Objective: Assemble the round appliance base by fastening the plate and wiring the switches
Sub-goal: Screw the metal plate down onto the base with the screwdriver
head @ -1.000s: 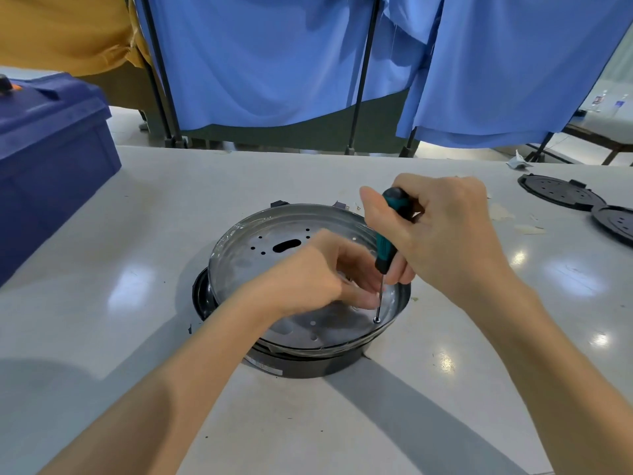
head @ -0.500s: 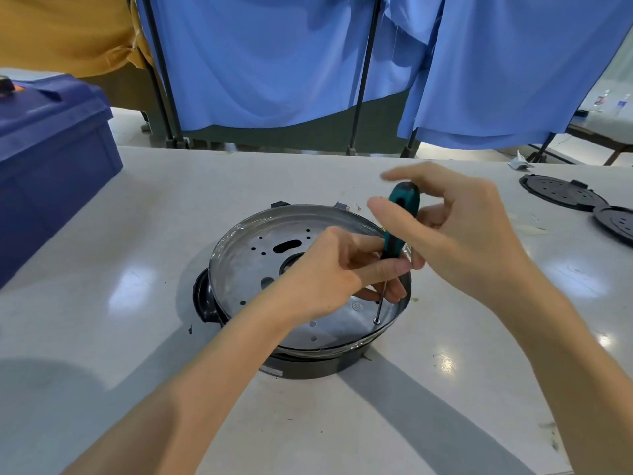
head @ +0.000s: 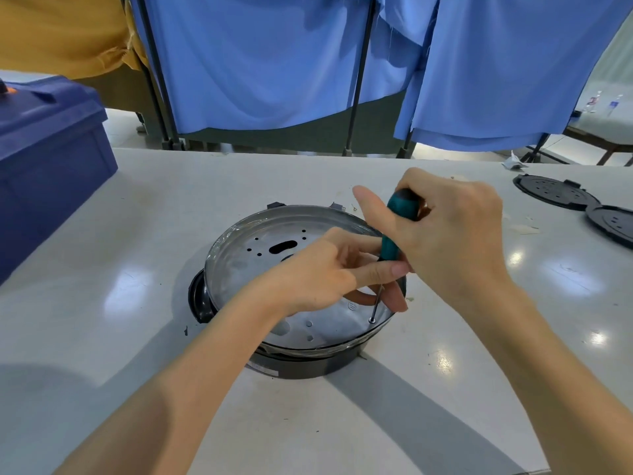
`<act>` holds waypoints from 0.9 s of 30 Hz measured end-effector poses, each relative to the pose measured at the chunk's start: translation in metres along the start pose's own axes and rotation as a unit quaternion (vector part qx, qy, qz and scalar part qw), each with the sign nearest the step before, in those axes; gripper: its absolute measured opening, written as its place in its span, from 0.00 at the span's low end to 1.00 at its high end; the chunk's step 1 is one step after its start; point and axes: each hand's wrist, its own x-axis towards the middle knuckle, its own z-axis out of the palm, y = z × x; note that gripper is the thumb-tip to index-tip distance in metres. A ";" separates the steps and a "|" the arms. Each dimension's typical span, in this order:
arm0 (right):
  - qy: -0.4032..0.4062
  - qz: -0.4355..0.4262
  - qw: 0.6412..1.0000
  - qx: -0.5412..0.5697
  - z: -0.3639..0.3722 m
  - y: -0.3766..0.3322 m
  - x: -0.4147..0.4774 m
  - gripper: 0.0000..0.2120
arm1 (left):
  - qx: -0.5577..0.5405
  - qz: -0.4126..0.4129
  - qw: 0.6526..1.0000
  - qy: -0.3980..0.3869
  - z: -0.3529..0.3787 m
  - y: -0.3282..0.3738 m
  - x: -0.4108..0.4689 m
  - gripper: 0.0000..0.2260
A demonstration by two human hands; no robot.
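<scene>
Right hand (head: 445, 234) is gripping the screwdriver (head: 390, 246) handle from above, left hand (head: 322, 272) is pinching it lower down, fingers curled

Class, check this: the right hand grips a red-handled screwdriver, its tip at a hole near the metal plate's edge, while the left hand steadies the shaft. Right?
No: in the head view the screwdriver has a teal handle, not red. The right hand grips it, tip at a hole near the edge of the metal plate, left hand steadying the shaft.

I've got open table (head: 137, 234) between base (head: 308, 366) and blue bin (head: 51, 159); black lids (head: 555, 193) block far right.
</scene>
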 end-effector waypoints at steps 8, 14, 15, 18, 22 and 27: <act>-0.055 -0.009 0.989 0.138 -0.010 0.011 -0.002 0.08 | -0.009 0.031 0.999 0.019 0.000 -0.001 0.002 0.04; -0.007 0.001 1.000 0.003 0.001 -0.002 -0.003 0.22 | -0.042 0.041 0.998 0.032 -0.002 -0.005 0.003 0.04; -0.014 0.007 1.000 -0.022 0.000 -0.004 -0.002 0.24 | -0.040 0.036 0.999 0.012 -0.006 -0.004 0.002 0.06; -0.094 0.015 0.994 0.055 -0.007 -0.002 0.003 0.20 | -0.057 0.025 0.998 -0.029 -0.012 -0.001 -0.001 0.05; -0.116 -0.044 0.984 0.128 -0.011 0.002 0.004 0.07 | -0.044 0.025 0.998 -0.040 -0.013 0.001 -0.003 0.08; -0.046 -0.014 0.998 0.049 0.000 -0.001 0.002 0.18 | -0.039 0.046 0.997 0.039 -0.006 -0.001 0.000 0.07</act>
